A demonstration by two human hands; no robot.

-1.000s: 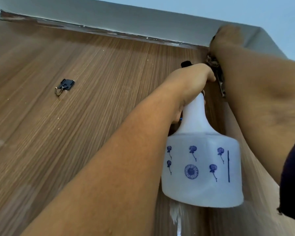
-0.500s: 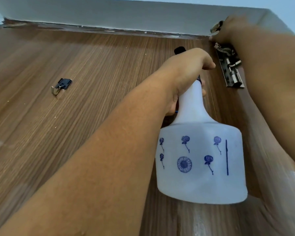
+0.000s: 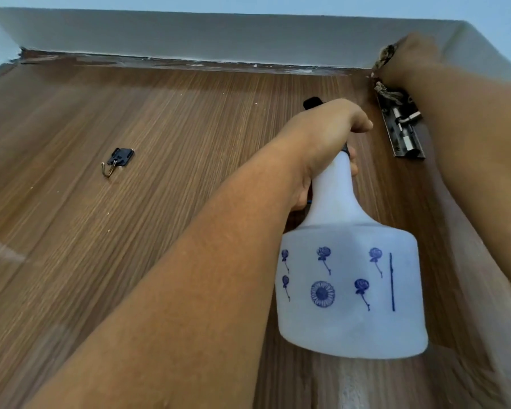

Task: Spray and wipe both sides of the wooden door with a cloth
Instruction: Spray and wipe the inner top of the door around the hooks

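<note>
The left hand (image 3: pixel 328 137) grips the neck of the spray bottle (image 3: pixel 348 278), aimed at the wooden door (image 3: pixel 165 160) beside the latch (image 3: pixel 401 128), while just above the latch the right hand (image 3: pixel 410 60) clutches the cloth (image 3: pixel 384 56), probably to wipe that corner.

1 head view, angled upward, close to door (image 3: pixel 130 231)

Brown striped-grain wooden door (image 3: pixel 160 202), white spray bottle (image 3: pixel 351 290) with blue flower prints, black hook (image 3: pixel 120 160), mottled brownish cloth (image 3: pixel 385 56)
</note>
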